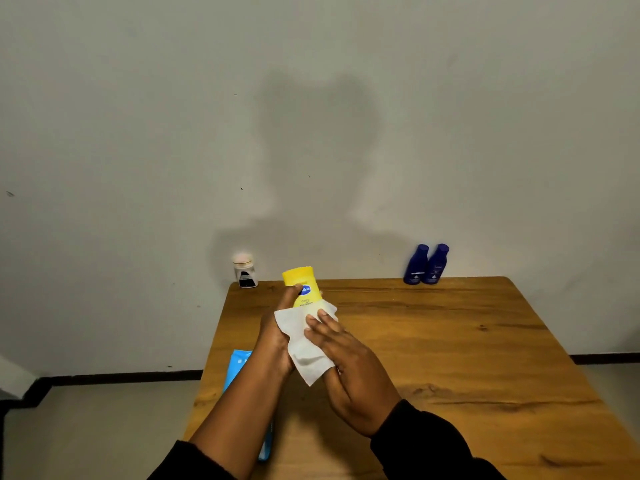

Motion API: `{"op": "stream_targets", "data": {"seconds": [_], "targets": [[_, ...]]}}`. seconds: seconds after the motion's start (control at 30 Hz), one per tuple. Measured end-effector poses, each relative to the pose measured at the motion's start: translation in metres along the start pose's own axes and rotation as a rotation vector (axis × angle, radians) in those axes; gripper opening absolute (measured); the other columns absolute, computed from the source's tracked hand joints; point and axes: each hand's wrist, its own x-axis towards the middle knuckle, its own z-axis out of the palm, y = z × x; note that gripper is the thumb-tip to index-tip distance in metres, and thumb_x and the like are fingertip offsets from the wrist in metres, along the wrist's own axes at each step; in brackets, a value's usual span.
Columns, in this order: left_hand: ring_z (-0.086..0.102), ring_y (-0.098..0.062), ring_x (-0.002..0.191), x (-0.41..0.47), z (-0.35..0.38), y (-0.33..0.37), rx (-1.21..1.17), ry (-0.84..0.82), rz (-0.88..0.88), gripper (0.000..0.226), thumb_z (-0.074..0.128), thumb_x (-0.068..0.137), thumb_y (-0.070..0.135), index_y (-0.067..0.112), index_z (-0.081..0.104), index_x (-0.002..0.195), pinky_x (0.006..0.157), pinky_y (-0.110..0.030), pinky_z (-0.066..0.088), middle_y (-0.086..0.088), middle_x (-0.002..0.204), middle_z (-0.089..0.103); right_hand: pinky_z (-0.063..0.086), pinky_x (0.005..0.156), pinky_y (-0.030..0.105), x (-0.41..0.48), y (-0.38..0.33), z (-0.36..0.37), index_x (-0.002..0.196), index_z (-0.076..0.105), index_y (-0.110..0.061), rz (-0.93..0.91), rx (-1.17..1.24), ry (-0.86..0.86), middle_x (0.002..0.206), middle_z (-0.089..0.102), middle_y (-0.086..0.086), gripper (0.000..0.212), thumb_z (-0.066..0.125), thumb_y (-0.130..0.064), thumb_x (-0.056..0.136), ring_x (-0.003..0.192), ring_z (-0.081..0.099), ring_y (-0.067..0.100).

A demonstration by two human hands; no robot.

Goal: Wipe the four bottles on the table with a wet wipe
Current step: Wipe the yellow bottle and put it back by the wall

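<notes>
Wiping yellow bottle (300, 278) — left hand (277, 341) grip curled round it; right hand (353, 375) flat, pressing wet wipe (297, 336).

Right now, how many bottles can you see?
4. Yellow bottle in the left hand; two blue bottles together at the table's far edge, right; small pink-capped bottle at its far-left corner. None seems hidden.

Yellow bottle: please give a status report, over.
Left hand grips yellow bottle. Right hand presses wet wipe on it. Nothing in the way.
</notes>
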Motion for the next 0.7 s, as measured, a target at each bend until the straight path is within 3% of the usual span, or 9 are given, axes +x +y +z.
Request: {"op": "stream_targets", "data": {"seconds": [0.07, 0.13, 0.2, 0.27, 0.4, 0.5, 0.57, 0.7], "targets": [[0.067, -0.022, 0.06, 0.012, -0.011, -0.008, -0.031, 0.079, 0.083, 0.03, 0.057, 0.088, 0.029, 0.003, 0.066, 0.1, 0.063, -0.032, 0.055, -0.01, 0.078, 0.069, 0.024, 0.116, 0.022, 0.0, 0.003, 0.003, 0.136, 0.053, -0.021, 0.026, 0.112, 0.038, 0.146, 0.047, -0.009, 0.054, 0.033, -0.033, 0.088, 0.14, 0.032, 0.0], [0.067, -0.023, 0.064, 0.021, -0.019, 0.0, -0.052, 0.137, 0.152, 0.033, 0.056, 0.088, 0.024, 0.004, 0.06, 0.113, 0.062, -0.031, 0.056, -0.013, 0.086, 0.067, 0.038, 0.108, 0.02, 0.003, 0.007, 0.007, 0.128, 0.062, -0.02, 0.073, 0.246, 0.129, 0.133, 0.061, -0.006, 0.045, 0.041, -0.025, 0.088, 0.127, 0.049, -0.001], [0.068, -0.025, 0.07, 0.025, -0.025, 0.01, -0.004, 0.155, 0.263, 0.023, 0.056, 0.092, 0.015, 0.005, 0.058, 0.112, 0.066, -0.037, 0.059, -0.014, 0.09, 0.067, 0.051, 0.088, 0.017, 0.011, 0.008, 0.008, 0.115, 0.068, -0.023, 0.183, 0.363, 0.21, 0.109, 0.072, -0.008, 0.031, 0.049, -0.023, 0.09, 0.102, 0.063, -0.003], [0.068, -0.026, 0.081, 0.025, -0.032, 0.02, 0.083, 0.111, 0.341, 0.014, 0.053, 0.096, 0.008, 0.008, 0.059, 0.109, 0.078, -0.044, 0.057, -0.013, 0.096, 0.068, 0.051, 0.069, 0.018, 0.023, 0.01, 0.01, 0.101, 0.068, -0.027, 0.308, 0.428, 0.251, 0.088, 0.07, -0.011, 0.017, 0.054, -0.021, 0.093, 0.08, 0.063, 0.003], [0.068, -0.023, 0.093, 0.029, -0.05, 0.042, 0.35, 0.13, 0.435, 0.018, 0.058, 0.094, 0.008, 0.017, 0.063, 0.108, 0.079, -0.036, 0.057, -0.01, 0.108, 0.07, 0.057, 0.085, 0.037, 0.061, 0.023, 0.019, 0.11, 0.067, -0.022, 0.516, 0.465, 0.206, 0.102, 0.07, -0.003, 0.026, 0.046, -0.011, 0.098, 0.094, 0.064, 0.012], [0.068, -0.02, 0.098, 0.036, -0.063, 0.056, 0.561, 0.18, 0.535, 0.022, 0.066, 0.089, 0.01, 0.02, 0.065, 0.109, 0.08, -0.028, 0.054, -0.007, 0.109, 0.071, 0.052, 0.081, 0.025, 0.091, 0.03, 0.028, 0.114, 0.067, -0.017, 0.586, 0.473, 0.156, 0.102, 0.067, -0.005, 0.036, 0.042, 0.0, 0.094, 0.089, 0.061, 0.006], [0.066, -0.022, 0.101, 0.043, -0.072, 0.067, 0.688, 0.208, 0.587, 0.023, 0.068, 0.088, 0.01, 0.02, 0.063, 0.108, 0.084, -0.03, 0.052, -0.006, 0.108, 0.07, 0.049, 0.075, 0.02, 0.111, 0.035, 0.036, 0.107, 0.072, -0.016, 0.59, 0.458, 0.099, 0.102, 0.07, -0.002, 0.04, 0.042, 0.004, 0.091, 0.089, 0.063, 0.012], [0.065, -0.022, 0.102, 0.065, -0.089, 0.09, 0.887, 0.236, 0.627, 0.027, 0.07, 0.085, 0.012, 0.025, 0.059, 0.107, 0.093, -0.042, 0.054, -0.002, 0.107, 0.068, 0.046, 0.079, 0.022, 0.151, 0.05, 0.053, 0.093, 0.076, -0.013, 0.662, 0.291, 0.034, 0.098, 0.072, 0.002, 0.033, 0.046, -0.002, 0.088, 0.094, 0.064, 0.02]]}}
